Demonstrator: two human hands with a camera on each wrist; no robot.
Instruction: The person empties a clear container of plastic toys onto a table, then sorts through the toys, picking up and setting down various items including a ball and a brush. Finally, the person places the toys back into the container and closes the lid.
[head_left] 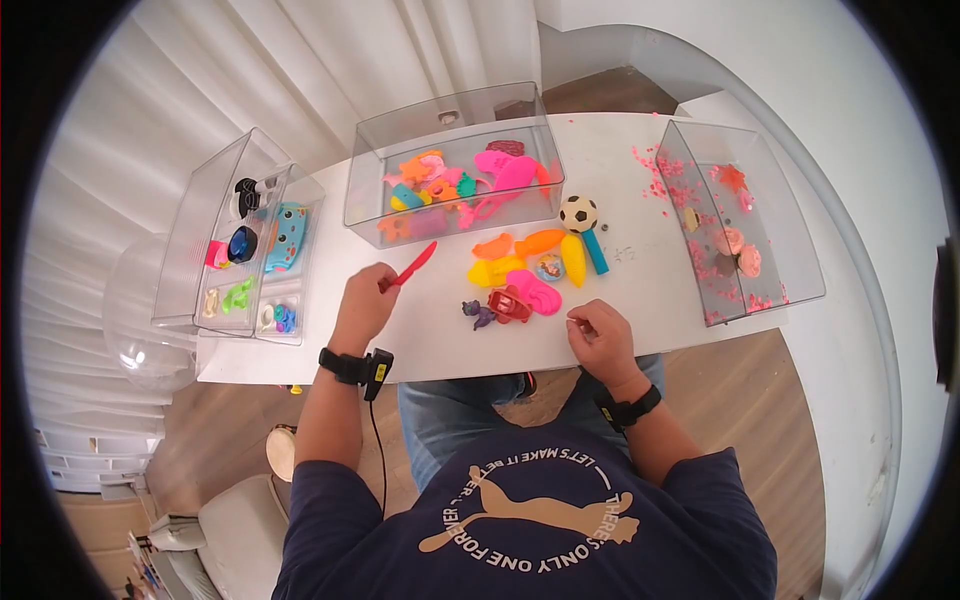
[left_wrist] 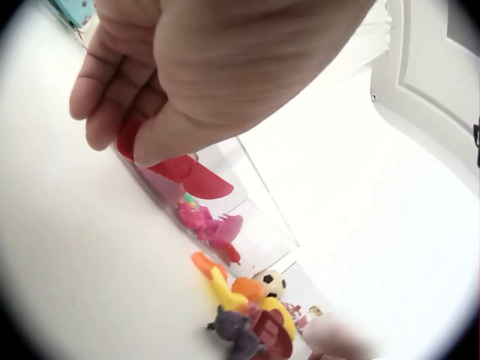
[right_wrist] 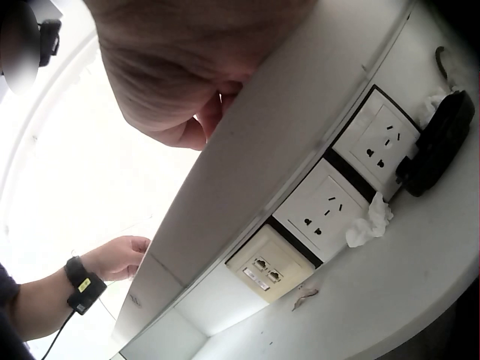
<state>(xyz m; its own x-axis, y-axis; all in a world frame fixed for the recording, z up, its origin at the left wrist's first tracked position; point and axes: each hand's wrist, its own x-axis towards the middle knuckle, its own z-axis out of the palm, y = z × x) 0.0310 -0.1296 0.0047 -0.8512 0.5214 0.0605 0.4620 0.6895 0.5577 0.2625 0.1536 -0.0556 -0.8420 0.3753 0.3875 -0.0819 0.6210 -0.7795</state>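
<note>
My left hand [head_left: 366, 300] pinches a red toy knife [head_left: 418, 262] by its handle between thumb and fingers, over the left part of the table. In the left wrist view the knife's blade [left_wrist: 206, 181] points away from the thumb. My right hand [head_left: 604, 338] rests by the table's front edge, fingers loosely curled, with no held thing showing. Between the hands lies a toy pile: a purple figure [head_left: 478, 314], a dark red toy [head_left: 509, 305], a pink piece [head_left: 537, 292], a yellow banana [head_left: 573, 262], an orange toy [head_left: 539, 242] and a small soccer ball [head_left: 578, 214].
A clear bin [head_left: 360, 190] of colourful toys stands behind the pile. To the left is a divided clear box [head_left: 180, 270] with small toys. At the right stands another clear bin [head_left: 790, 240] holding flowers and pink bits. A blue stick [head_left: 595, 252] lies below the ball.
</note>
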